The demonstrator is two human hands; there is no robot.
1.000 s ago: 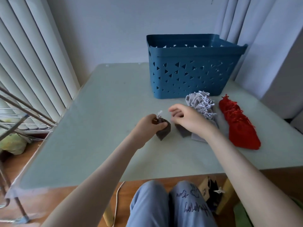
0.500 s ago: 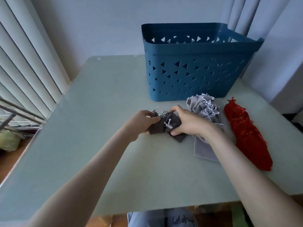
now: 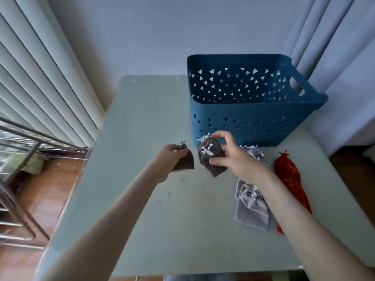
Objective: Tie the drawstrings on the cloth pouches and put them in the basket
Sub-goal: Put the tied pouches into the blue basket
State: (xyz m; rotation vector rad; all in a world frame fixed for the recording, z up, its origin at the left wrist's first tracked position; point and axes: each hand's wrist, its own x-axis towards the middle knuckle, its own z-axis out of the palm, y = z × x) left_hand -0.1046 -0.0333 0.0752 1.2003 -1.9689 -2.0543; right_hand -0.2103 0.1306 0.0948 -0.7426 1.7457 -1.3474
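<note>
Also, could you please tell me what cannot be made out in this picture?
Head view:
- Floor of the blue basket: hidden by its near wall; contents unknown.
- Dark pouch in the left hand: neck covered by fingers; knot unclear.
- Light grey pouches: partly behind the right forearm; count unclear.
- Red pouches: blurred pile; count unclear.

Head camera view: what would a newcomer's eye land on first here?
The big blue basket with triangle cut-outs stands on the far right part of the table. Just in front of it, the left hand grips a plain dark grey pouch by its neck, and the right hand holds a tied dark grey pouch. Light grey pouches and red pouches lie to the right.
</note>
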